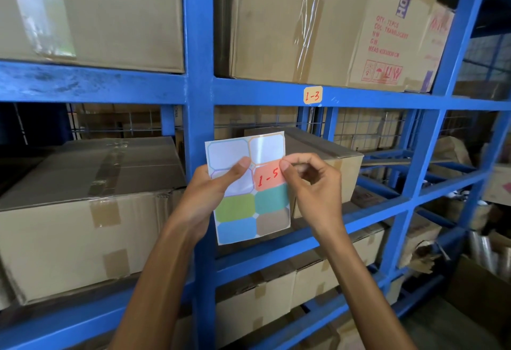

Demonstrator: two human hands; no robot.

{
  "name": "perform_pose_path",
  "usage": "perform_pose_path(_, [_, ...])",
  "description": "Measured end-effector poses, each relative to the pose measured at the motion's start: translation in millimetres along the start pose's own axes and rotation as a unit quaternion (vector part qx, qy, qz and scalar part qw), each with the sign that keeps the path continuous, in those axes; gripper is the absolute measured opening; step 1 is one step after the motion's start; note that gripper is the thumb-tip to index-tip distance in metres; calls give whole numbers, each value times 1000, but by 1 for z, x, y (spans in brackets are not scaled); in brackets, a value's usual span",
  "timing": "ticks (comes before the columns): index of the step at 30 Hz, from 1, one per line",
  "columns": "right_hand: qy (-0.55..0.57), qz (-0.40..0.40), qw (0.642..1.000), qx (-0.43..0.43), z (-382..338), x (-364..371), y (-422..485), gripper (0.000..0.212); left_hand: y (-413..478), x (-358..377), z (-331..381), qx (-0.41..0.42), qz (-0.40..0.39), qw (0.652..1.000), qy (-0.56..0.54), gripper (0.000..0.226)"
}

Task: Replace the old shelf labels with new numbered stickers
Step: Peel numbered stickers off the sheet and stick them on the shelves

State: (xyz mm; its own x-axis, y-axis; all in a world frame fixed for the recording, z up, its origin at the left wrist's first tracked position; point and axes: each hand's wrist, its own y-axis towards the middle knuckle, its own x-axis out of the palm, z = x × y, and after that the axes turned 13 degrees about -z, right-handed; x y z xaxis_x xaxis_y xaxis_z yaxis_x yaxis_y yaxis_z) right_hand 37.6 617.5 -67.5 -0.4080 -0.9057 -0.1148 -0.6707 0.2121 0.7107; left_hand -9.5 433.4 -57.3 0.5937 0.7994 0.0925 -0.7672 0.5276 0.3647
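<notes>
Left hand [206, 197] grips the sticker sheet [249, 205] by its left edge, thumb pressed on its face; right hand [312, 183] pinches the upper right corner of the red sticker [269, 176] marked "1-5" on that sheet. Sheet is held upright before the blue shelf rack [197, 73]. A label [313, 95] marked "1-3" sits on the beam above, under cardboard boxes [290, 23].

The right hand's [312, 183] thumb covers the right edge of the red "1-5" sticker [268, 176]; the left hand [206, 197] hides the white sticker sheet's [249, 183] left edge. Both forearms leave the bottom edge.
</notes>
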Motion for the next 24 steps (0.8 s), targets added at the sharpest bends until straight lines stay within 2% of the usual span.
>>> perform_pose_path(4, [-137,-8,988,-73,3,3,-3,6,1,-1,-1,-3,14,1000,-13,40])
perform_pose_path(8, [-300,36,939,-164,15,8,-8,5,5,1,-4,-17,41,997,-56,23])
perform_pose_path(11, [-339,44,918,-203,24,11,-9,6,7,2,-6,-23,53,997,-57,23])
perform_pose_path(16, [-268,19,939,-216,29,16,-14,5,9,-2,-10,-23,75,996,-50,18])
perform_pose_path(20, [-159,21,974,-159,24,22,-20,8,8,-2,-12,-19,81,995,-51,15])
perform_pose_path(24, [-70,30,991,-107,21,23,-24,5,4,2,-17,-20,86,995,-50,15])
